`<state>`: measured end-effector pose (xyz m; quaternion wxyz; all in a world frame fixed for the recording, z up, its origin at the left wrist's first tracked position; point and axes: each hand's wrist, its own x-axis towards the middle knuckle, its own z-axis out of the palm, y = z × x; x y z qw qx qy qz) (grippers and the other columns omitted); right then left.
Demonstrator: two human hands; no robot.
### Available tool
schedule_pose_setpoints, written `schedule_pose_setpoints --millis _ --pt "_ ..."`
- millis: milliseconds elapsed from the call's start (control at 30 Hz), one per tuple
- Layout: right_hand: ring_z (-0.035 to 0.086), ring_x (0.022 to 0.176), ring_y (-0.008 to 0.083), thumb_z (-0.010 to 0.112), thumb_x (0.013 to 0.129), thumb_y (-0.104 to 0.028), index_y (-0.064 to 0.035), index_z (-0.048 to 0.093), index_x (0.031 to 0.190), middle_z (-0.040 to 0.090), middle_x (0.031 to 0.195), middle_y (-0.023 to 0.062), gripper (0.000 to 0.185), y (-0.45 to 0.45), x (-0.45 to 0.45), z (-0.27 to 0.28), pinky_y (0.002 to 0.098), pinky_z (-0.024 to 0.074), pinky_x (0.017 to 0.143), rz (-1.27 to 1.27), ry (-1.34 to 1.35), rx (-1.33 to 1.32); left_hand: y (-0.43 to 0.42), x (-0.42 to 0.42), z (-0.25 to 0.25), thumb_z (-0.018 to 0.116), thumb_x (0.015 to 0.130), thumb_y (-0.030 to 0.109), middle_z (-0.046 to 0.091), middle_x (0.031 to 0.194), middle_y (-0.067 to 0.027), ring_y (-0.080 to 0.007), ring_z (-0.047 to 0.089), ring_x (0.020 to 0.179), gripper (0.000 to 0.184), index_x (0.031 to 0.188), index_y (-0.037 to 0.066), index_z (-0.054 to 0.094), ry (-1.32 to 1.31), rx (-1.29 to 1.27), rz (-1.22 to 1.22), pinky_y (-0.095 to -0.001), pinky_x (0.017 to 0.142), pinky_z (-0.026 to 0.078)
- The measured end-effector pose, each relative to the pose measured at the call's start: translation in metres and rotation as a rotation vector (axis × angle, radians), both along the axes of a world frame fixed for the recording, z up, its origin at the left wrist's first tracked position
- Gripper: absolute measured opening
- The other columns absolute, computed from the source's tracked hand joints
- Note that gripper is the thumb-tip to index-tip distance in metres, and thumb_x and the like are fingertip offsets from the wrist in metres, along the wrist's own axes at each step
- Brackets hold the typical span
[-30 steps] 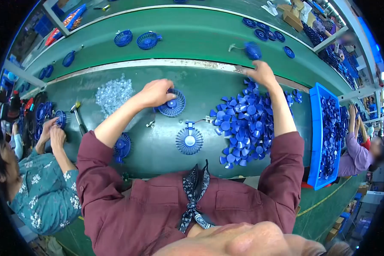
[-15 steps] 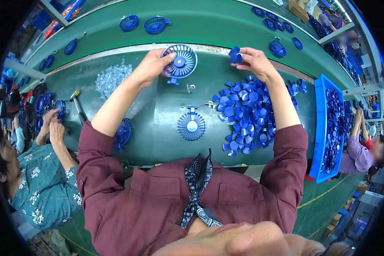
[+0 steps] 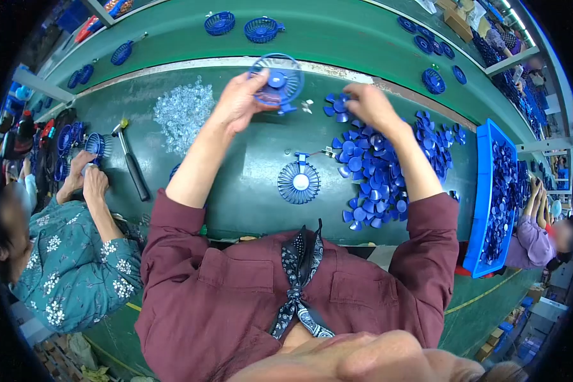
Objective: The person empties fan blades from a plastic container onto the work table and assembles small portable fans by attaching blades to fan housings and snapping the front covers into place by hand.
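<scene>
My left hand grips a round blue fan housing by its rim, thumb over the slotted face; the housing is slightly blurred. To the right, the fingers of my right hand close on a blue fan blade, just above the far edge of a heap of loose blue blades. A second fan housing lies face up on the green table, with a short wire and small connector at its top. A small metallic part is near the held housing.
Clear plastic pieces are piled at the left, beside a hammer. A blue bin of blades stands at the right. Beyond the table, a green belt carries several housings. A co-worker's hands work at the left.
The view has shifted slightly. My left hand's housing has tilted and moved a little right. My right hand has lowered the blade toward the heap, and its face now shows.
</scene>
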<state>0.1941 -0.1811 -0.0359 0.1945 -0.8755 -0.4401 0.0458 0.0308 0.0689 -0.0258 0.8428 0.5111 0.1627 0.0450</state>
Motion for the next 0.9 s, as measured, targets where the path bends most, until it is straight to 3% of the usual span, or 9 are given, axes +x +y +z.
schedule_pose_setpoints --millis 33,133,300,367,500,600,700,800,900 --pt "0.063 0.097 0.0376 0.065 0.075 -0.016 -0.0063 0.066 0.110 0.066 0.100 0.0216 0.036 0.009 -0.010 -0.001 0.0463 0.0509 0.084 -0.018 0.001 -0.145 -0.009 0.005 -0.003 0.057 0.097 0.027 0.067 0.101 -0.0087 -0.0191 0.067 0.088 0.030 0.114 0.002 0.057 -0.023 -0.013 -0.042 -0.0398 0.079 0.057" --pt "0.062 0.100 0.0368 0.066 0.076 -0.017 -0.0029 0.065 0.100 0.065 0.102 0.0192 0.028 0.023 -0.029 -0.003 0.0473 0.0502 0.084 -0.053 -0.087 -0.252 -0.026 0.015 -0.006 0.058 0.096 0.026 0.068 0.100 -0.0083 -0.0181 0.068 0.087 0.029 0.112 0.003 0.058 -0.028 -0.026 -0.125 -0.0382 0.079 0.057" --pt "0.065 0.090 0.0390 0.069 0.074 -0.023 -0.0028 0.065 0.093 0.067 0.092 0.0216 0.028 0.007 -0.012 0.006 0.0489 0.0526 0.078 -0.186 -0.102 -0.236 -0.031 0.016 0.000 0.061 0.094 0.028 0.068 0.101 -0.0082 -0.0166 0.068 0.086 0.030 0.112 0.004 0.058 0.010 -0.103 -0.105 -0.0346 0.075 0.058" --pt "0.065 0.085 0.0367 0.070 0.078 -0.024 -0.0043 0.064 0.101 0.065 0.092 0.0193 0.031 -0.002 -0.019 0.029 0.0471 0.0521 0.074 -0.286 -0.295 0.025 -0.028 0.015 -0.002 0.061 0.094 0.029 0.068 0.101 -0.0082 -0.0164 0.068 0.086 0.031 0.112 0.004 0.058 0.013 -0.074 -0.101 -0.0348 0.076 0.058" --pt "0.064 0.082 0.0338 0.074 0.077 -0.021 -0.0050 0.063 0.107 0.064 0.095 0.0151 0.035 0.004 -0.070 0.071 0.0414 0.0520 0.071 -0.066 -0.220 0.409 -0.040 0.009 0.009 0.061 0.093 0.034 0.068 0.101 -0.0078 -0.0159 0.067 0.087 0.034 0.111 0.005 0.060 0.005 -0.049 -0.119 -0.0349 0.076 0.057" --pt "0.063 0.080 0.0334 0.074 0.075 -0.020 -0.0102 0.062 0.104 0.059 0.089 0.0116 0.032 0.016 -0.098 0.067 0.0429 0.0517 0.064 0.039 -0.193 0.362 -0.052 0.001 0.020 0.057 0.095 0.041 0.066 0.103 -0.0058 -0.0153 0.064 0.095 0.038 0.113 0.007 0.062 0.005 -0.064 -0.193 -0.0372 0.083 0.056" --pt "0.062 0.076 0.0327 0.073 0.076 -0.018 -0.0095 0.058 0.098 0.054 0.086 0.0105 0.027 0.023 -0.105 0.062 0.0444 0.0502 0.060 0.084 -0.243 0.304 -0.066 -0.013 0.030 0.059 0.094 0.043 0.065 0.102 -0.0033 -0.0137 0.064 0.093 0.041 0.113 0.007 0.061 -0.007 0.001 -0.183 -0.0342 0.080 0.056" --pt "0.062 0.078 0.0326 0.073 0.076 -0.017 -0.0096 0.058 0.100 0.054 0.087 0.0106 0.029 0.027 -0.111 0.059 0.0441 0.0504 0.060 0.070 -0.238 0.311 -0.072 -0.021 0.025 0.066 0.091 0.032 0.065 0.097 -0.0050 -0.0119 0.062 0.084 0.037 0.111 0.002 0.059 -0.015 0.075 -0.135 -0.0270 0.074 0.052" --pt "0.062 0.080 0.0325 0.074 0.074 -0.014 -0.0098 0.059 0.107 0.056 0.090 0.0109 0.036 0.029 -0.117 0.060 0.0431 0.0512 0.063 0.091 -0.253 0.386 -0.067 -0.022 0.016 0.067 0.090 0.027 0.064 0.096 -0.0050 -0.0107 0.061 0.083 0.035 0.112 0.000 0.059 -0.121 0.198 -0.057 -0.0265 0.073 0.052"
